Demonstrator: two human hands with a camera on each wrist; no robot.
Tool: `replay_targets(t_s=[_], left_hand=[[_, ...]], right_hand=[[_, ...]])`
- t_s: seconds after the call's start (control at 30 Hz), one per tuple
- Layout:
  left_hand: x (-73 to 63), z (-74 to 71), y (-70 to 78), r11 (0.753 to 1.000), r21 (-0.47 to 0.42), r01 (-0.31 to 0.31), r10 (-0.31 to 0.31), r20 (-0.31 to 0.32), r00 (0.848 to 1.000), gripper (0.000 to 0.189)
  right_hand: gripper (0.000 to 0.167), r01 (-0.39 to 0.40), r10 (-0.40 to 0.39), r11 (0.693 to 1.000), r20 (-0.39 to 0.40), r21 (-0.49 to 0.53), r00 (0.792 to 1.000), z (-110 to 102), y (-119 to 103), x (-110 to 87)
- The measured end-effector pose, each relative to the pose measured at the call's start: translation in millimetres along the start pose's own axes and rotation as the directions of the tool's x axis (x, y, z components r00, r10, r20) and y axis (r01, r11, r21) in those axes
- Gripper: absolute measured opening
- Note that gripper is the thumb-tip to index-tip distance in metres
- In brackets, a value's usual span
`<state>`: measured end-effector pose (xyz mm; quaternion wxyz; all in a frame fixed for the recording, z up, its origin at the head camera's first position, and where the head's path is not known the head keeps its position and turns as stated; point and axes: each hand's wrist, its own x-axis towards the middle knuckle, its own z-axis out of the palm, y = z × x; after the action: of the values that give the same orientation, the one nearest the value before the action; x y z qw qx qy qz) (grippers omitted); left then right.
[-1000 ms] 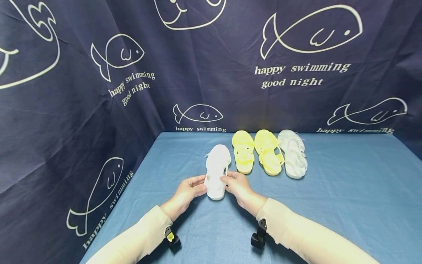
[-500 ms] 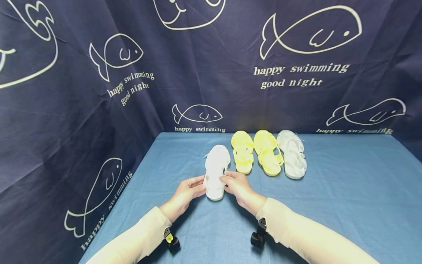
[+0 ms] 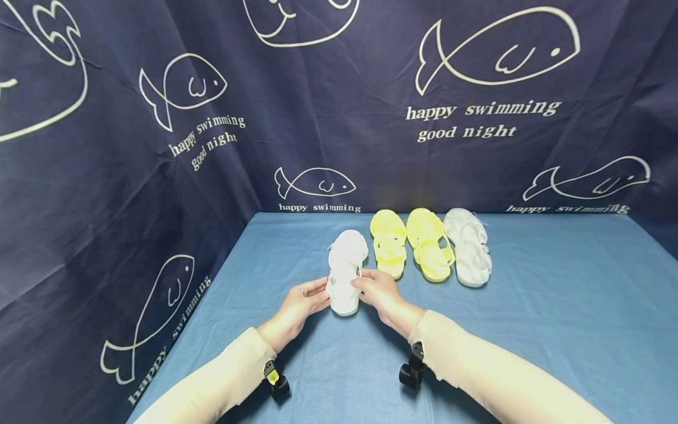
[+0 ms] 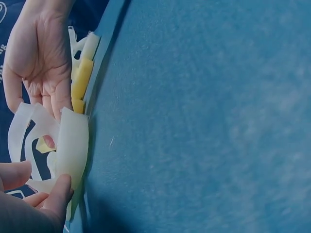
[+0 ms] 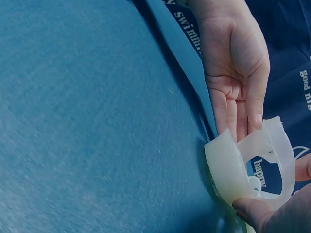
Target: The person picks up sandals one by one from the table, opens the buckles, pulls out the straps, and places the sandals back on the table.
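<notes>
Currently: one white sandal (image 3: 348, 252), in the grip, its far end pointing away from the person; contact with the table (image 3: 339, 377) beneath cannot be told.

Left hand (image 3: 299, 305): thumb and fingers pinching the near part's left edge, no slack seen.

Right hand (image 3: 382, 296): pinching the right edge opposite, thumb lying over the sandal. Both holds sit toward the near end. Likely fault: far end dips or swings, being unsupported by either hand. Second fault: sandal twists, should one hand pull harder or let go first. Third: sandal flexes or slips, if the material is as soft and smooth as it looks.

Yellow sandal, first (image 3: 389, 244): just beyond the right hand, near the held one's right side. Risk: a nudge, should the right hand's fingers spread or shift outward.

Yellow sandal, second (image 3: 435, 259): next, farther right of the grip.

Spare white (image 3: 473, 265): farthest right; little risk there.

Curtain (image 3: 339, 118): beyond the grip, behind all.
</notes>
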<state>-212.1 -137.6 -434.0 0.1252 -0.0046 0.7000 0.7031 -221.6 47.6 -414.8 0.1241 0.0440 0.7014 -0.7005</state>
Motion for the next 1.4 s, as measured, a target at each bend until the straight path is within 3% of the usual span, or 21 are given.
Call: replay_targets(t_s=[0.43, 0.67, 1.4], left_hand=[[14.8, 1.2, 1.4, 1.000, 0.014, -0.007, 0.008, -0.061, 0.998, 0.043], [21.0, 0.9, 4.5, 0.999, 0.036, -0.026, 0.029, -0.065, 0.997, 0.043], [49.9, -1.2, 8.9, 0.997, 0.081, 0.001, 0.009, -0.123, 0.992, 0.047]], right_hand=[[0.048, 0.028, -0.028, 1.000, -0.032, 0.007, 0.999, 1, 2, 15.5], [0.047, 0.043, -0.043, 0.999, -0.067, 0.003, 0.997, 4, 3, 24.8], [0.047, 0.023, -0.019, 0.999, -0.098, 0.045, 0.995, 5, -10, 50.5]])
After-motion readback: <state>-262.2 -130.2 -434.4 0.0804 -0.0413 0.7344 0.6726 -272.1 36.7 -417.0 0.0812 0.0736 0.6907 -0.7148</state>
